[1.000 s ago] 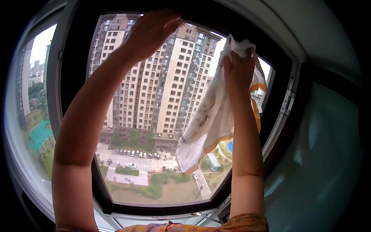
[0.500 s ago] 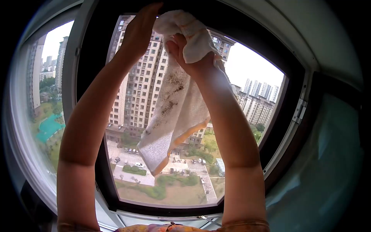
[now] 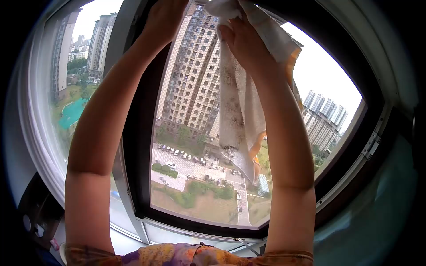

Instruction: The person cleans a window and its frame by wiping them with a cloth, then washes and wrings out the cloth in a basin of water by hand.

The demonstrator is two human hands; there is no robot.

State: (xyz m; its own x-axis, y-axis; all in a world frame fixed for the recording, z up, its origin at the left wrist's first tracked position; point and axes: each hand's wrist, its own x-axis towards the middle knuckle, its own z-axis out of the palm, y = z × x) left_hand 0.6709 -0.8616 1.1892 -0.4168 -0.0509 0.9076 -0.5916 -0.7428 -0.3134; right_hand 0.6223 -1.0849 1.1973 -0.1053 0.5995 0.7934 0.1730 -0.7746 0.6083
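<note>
A white towel (image 3: 233, 104) with an orange-yellow edge and dark dirt smudges hangs in front of the window pane (image 3: 186, 137). My right hand (image 3: 244, 42) grips its bunched upper part near the top of the view, with the rest draping down beside my forearm. Higher up on the left, my left hand (image 3: 166, 20) is raised by the dark window frame (image 3: 144, 146). Its fingers run past the top edge of the view, so I cannot see what they touch.
A metal hinge (image 3: 372, 144) sits on the right side of the frame. At the bottom is a metal window stay (image 3: 246, 246). Another glazed pane (image 3: 82, 95) stands to the left. Through the glass are tall buildings (image 3: 191, 75), parked cars and lawns, far below.
My right hand has moved up and to the right with the towel, which now hangs narrower and further right across the pane. My left hand is higher; the whole view has shifted.
</note>
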